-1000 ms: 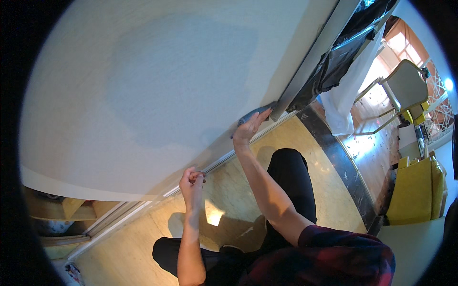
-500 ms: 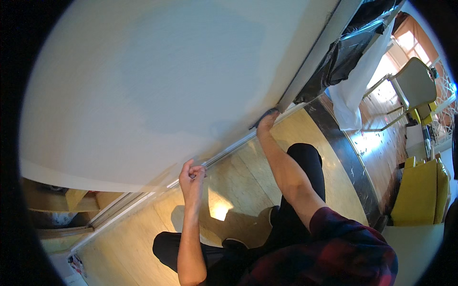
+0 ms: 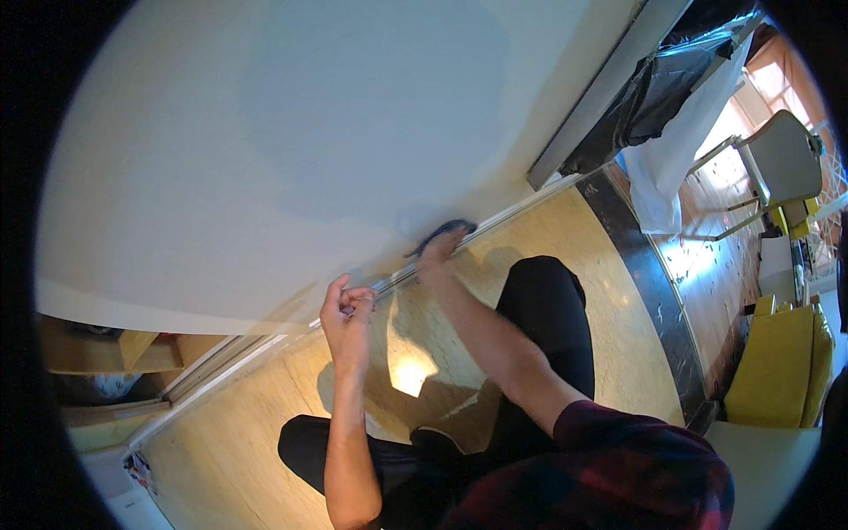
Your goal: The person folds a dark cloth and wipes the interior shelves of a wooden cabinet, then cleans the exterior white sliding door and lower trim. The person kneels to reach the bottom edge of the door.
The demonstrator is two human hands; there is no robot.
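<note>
A large white sliding door panel [image 3: 265, 159] fills the view ahead of me, its lower edge in a metal floor track [image 3: 495, 219]. Low on the panel, my right hand [image 3: 439, 248] presses a dark cloth [image 3: 449, 231] flat against the surface, just above the track. The hand is slightly blurred and covers part of the cloth. My left hand [image 3: 347, 314] is beside the panel's lower edge, further left. Its fingers curl inward, and what they hold, if anything, cannot be made out.
Open wooden shelves [image 3: 110, 353] show at the lower left, beyond the panel's edge. Black plastic sheeting [image 3: 640, 110] hangs at the right end. A dark floor strip [image 3: 640, 265], a chair [image 3: 777, 163] and a yellow seat [image 3: 773, 362] are further right. My bent knees rise over the tan floor.
My right hand has slid the cloth left along the panel's bottom, away from the panel's right-hand frame. My left hand has shifted slightly up and left, still curled.
</note>
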